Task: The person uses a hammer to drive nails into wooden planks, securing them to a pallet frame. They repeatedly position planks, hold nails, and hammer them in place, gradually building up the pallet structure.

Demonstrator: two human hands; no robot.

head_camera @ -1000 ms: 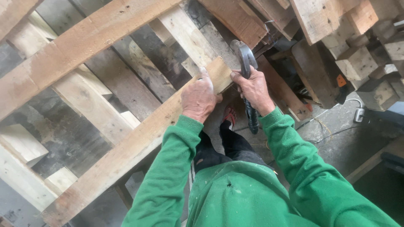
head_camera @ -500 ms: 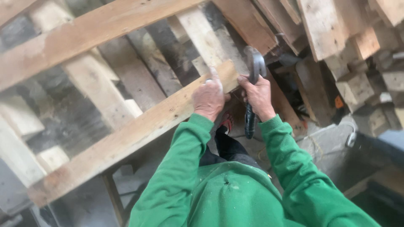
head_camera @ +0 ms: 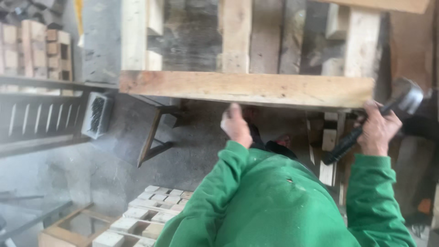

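Pallet (head_camera: 247, 89) above hands, hammer (head_camera: 366, 126) rightward
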